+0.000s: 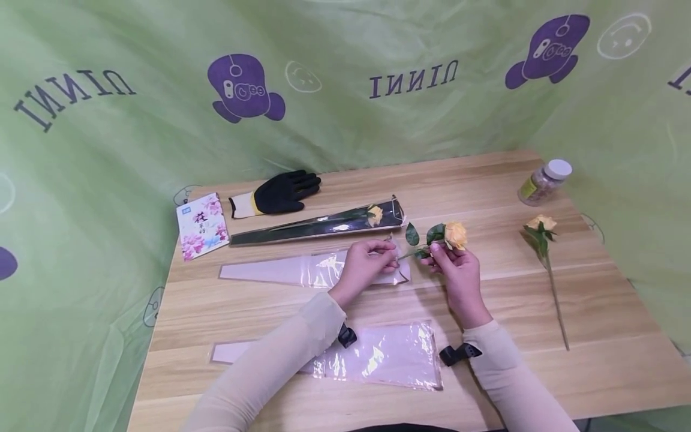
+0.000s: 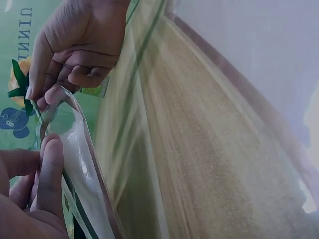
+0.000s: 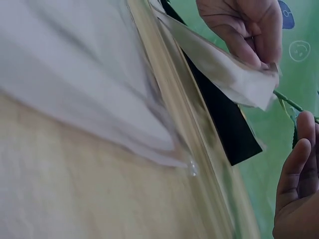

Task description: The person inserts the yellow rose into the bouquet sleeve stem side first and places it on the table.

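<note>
1. Right grip (image 1: 460,273) has thumb and fingers pinching the stem of a yellow rose (image 1: 455,234) just below the bloom. Left grip (image 1: 367,264) is pinching the mouth edge of a clear-fronted sleeve (image 1: 313,271).
2. From my end of the feed, the relation I'd watch is stem vs sleeve mouth. Bloom sits at the right grip, and the stem slants left and a bit nearer me, right to the left grip's fingertips. So right is nearer the bloom, left nearer the mouth. Sleeve lies lengthwise left to right, narrow end left, so the axes roughly agree. I can't tell how far in the stem is.
3. Pose: left forearm slants in from lower left, right one from lower right, hands facing each other low over the surface (image 1: 594,384).
4. Further from the grips: a second pale sleeve (image 1: 385,357) on my side, and a dark sleeve (image 1: 324,225) with a rose inside just beyond the hands.
5. Furthest out: a loose rose (image 1: 541,223) well right, a black glove (image 1: 286,193) at the back, and a lidded jar (image 1: 544,182) back right.
</note>
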Motion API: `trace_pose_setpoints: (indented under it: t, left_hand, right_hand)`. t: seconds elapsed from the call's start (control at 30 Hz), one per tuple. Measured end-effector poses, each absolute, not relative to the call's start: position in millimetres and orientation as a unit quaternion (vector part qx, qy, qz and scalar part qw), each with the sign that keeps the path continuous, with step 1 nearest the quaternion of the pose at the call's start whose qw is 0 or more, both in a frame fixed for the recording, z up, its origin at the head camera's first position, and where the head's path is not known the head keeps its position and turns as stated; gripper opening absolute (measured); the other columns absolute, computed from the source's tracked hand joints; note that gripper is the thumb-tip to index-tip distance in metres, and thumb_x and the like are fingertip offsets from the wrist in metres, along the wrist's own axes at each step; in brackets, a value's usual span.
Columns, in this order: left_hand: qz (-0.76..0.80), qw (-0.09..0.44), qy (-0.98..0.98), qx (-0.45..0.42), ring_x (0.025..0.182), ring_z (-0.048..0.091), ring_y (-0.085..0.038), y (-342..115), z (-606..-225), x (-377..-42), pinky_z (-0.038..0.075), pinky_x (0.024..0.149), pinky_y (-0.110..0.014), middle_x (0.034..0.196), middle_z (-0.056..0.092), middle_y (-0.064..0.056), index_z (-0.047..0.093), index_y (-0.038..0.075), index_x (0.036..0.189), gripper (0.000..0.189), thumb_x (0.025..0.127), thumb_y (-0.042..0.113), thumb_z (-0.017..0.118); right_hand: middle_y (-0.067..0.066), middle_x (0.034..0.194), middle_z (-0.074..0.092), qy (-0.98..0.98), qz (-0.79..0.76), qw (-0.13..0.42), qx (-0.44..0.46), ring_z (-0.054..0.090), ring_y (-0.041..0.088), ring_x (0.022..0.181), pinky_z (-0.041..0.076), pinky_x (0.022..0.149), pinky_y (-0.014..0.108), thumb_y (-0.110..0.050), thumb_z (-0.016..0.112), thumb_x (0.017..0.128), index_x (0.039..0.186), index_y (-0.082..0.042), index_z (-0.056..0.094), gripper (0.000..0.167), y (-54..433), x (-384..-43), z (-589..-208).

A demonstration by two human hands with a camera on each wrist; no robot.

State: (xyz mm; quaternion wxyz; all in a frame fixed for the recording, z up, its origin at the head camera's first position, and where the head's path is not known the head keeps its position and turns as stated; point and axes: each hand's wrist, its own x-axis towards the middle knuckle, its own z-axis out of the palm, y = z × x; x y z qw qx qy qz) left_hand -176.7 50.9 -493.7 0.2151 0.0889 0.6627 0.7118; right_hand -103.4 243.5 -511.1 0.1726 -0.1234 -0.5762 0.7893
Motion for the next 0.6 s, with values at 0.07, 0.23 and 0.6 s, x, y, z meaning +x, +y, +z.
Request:
trace_pose_setpoints:
  t: [0.07, 0.23, 0.6]
  left_hand:
    - [0.718, 0.214, 0.657, 0.084, 0.075, 0.072, -0.021, 51.2, -492.2, -175.6, 0.062, 0.078, -0.042, 0.092, 0.071, -0.014, 0.072, -0.006, 0.109, 0.019, 0.09, -0.003, 0.073]
    - [0.721, 0.209, 0.654, 0.091, 0.076, 0.072, -0.022, 50.9, -487.2, -174.0, 0.061, 0.081, -0.046, 0.094, 0.071, -0.016, 0.071, -0.008, 0.11, 0.02, 0.091, -0.003, 0.073]
    - [0.711, 0.204, 0.665, 0.101, 0.079, 0.074, -0.023, 54.7, -479.6, -170.8, 0.063, 0.076, -0.034, 0.094, 0.072, -0.012, 0.072, -0.006, 0.11, 0.02, 0.09, -0.001, 0.074]
  right_hand:
    - [0.012, 0.094, 0.074, -0.585, 0.783, 0.173, -0.12, 0.073, 0.021, 0.069, 0.061, 0.061, 0.032, -0.013, 0.073, 0.096, 0.117, 0.004, 0.064, 0.029, 241.4, -102.0, -510.1]
    - [0.013, 0.094, 0.073, -0.602, 0.772, 0.175, -0.103, 0.072, 0.021, 0.07, 0.06, 0.062, 0.032, -0.013, 0.073, 0.096, 0.117, 0.006, 0.063, 0.03, 237.9, -100.5, -508.4]
    - [0.013, 0.093, 0.072, -0.614, 0.761, 0.185, -0.096, 0.072, 0.024, 0.07, 0.059, 0.063, 0.031, -0.012, 0.072, 0.096, 0.119, 0.007, 0.063, 0.031, 236.4, -101.7, -512.6]
